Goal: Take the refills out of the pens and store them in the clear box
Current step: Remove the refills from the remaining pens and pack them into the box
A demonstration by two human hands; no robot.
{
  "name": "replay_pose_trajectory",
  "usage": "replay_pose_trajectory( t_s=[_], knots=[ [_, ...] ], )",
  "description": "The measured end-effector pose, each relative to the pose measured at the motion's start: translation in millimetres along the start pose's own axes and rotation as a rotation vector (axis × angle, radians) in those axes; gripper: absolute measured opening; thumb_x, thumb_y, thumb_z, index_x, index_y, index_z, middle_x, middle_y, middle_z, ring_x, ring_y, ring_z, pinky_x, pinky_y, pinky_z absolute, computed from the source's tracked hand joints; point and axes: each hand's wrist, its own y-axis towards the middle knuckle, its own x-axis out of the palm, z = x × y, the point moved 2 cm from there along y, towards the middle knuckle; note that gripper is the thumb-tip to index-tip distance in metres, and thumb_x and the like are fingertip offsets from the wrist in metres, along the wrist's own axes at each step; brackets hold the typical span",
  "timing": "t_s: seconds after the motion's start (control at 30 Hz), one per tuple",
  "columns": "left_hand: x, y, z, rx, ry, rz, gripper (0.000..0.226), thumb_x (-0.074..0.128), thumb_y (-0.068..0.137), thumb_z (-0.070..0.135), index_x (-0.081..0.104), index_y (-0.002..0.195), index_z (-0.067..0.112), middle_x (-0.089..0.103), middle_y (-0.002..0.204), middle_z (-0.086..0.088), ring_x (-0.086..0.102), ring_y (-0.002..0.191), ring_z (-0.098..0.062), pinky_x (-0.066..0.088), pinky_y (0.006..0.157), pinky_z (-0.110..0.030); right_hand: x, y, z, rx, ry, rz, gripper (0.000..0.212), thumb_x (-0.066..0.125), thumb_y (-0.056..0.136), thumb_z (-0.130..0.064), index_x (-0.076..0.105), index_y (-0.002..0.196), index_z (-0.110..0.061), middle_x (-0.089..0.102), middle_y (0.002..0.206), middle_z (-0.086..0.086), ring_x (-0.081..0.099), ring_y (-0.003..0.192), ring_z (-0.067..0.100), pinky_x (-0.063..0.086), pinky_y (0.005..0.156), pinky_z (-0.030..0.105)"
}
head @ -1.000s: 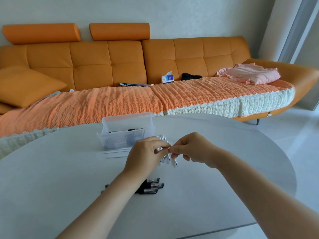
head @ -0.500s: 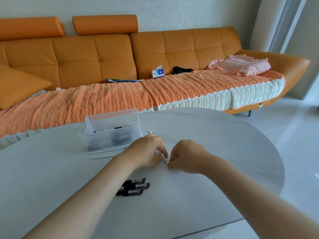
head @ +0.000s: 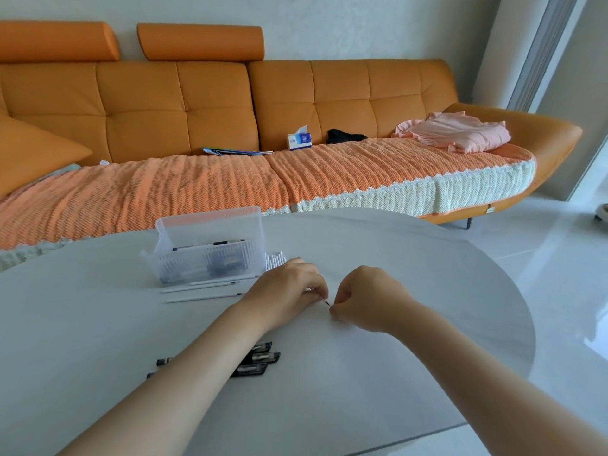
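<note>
Well, nearest me the black pen parts [head: 260,360] lie on the desk [head: 427,291] beside my left forearm. Beyond them my left hand [head: 289,287] curls round the pen, hidden in my fist, while my right hand [head: 365,297] pinches the thin refill [head: 326,302] poking out. It runs left to right, tip toward my right hand. I'd pull straight along that line, without bending. Farther off lie white sticks [head: 204,291] and the clear box [head: 207,248].

Orange sofa [head: 230,103] against pale wall [head: 362,24], glossy white floor [head: 566,258], round grey table [head: 394,258] in front.
</note>
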Motion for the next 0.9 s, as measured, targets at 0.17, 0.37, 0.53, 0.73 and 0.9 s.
replay_pose_trajectory(
  t_s=[0.17, 0.37, 0.53, 0.73, 0.9],
  knots=[
    [3.4, 3.6, 0.4, 0.004, -0.025, 0.010, 0.009, 0.063, 0.090, 0.024, 0.068, 0.089, 0.032, 0.062, 0.091, 0.015, 0.048, 0.095, -0.003, 0.050, 0.076, -0.037, 3.0, 2.3, 3.5, 0.012, 0.021, 0.020, 0.008, 0.063, 0.078, -0.033, 0.068, 0.074, -0.029, 0.068, 0.079, -0.011, 0.066, 0.069, 0.011, 0.048, 0.058, 0.021],
    [8.5, 6.0, 2.1, 0.016, -0.016, 0.039, 0.008, 0.061, 0.092, 0.024, 0.066, 0.089, 0.030, 0.060, 0.092, 0.015, 0.048, 0.093, -0.005, 0.049, 0.075, -0.038, 9.4, 8.6, 4.7, 0.014, -0.026, 0.071, 0.014, 0.055, 0.087, -0.035, 0.063, 0.078, -0.028, 0.066, 0.085, -0.008, 0.063, 0.079, 0.017, 0.043, 0.060, 0.025],
    [7.7, 4.4, 2.6, 0.007, -0.013, 0.043, 0.011, 0.060, 0.092, 0.022, 0.067, 0.090, 0.030, 0.061, 0.091, 0.014, 0.048, 0.093, -0.006, 0.049, 0.075, -0.038, 14.9, 9.9, 1.7, 0.019, -0.073, 0.079, 0.022, 0.049, 0.091, -0.033, 0.068, 0.091, -0.024, 0.067, 0.091, -0.003, 0.063, 0.085, 0.021, 0.044, 0.065, 0.026],
    [-4.6, -7.1, 0.2, -0.030, 0.006, 0.070, 0.020, 0.065, 0.089, 0.019, 0.068, 0.107, 0.029, 0.062, 0.104, 0.018, 0.050, 0.103, -0.004, 0.048, 0.083, -0.031, 13.6, 11.0, -6.6, -0.017, -0.135, 0.095, 0.026, 0.057, 0.086, -0.048, 0.065, 0.097, -0.026, 0.064, 0.097, -0.006, 0.062, 0.091, 0.018, 0.045, 0.069, 0.027],
    [-28.0, -40.0, -11.9, -0.116, 0.038, 0.104, 0.018, 0.066, 0.089, 0.025, 0.065, 0.106, 0.032, 0.058, 0.101, 0.022, 0.050, 0.101, 0.001, 0.048, 0.084, -0.028, 13.1, 9.3, -30.4, -0.125, -0.119, 0.125, 0.028, 0.055, 0.087, -0.052, 0.064, 0.100, -0.029, 0.063, 0.101, -0.009, 0.060, 0.098, 0.016, 0.043, 0.072, 0.029]
  ],
)
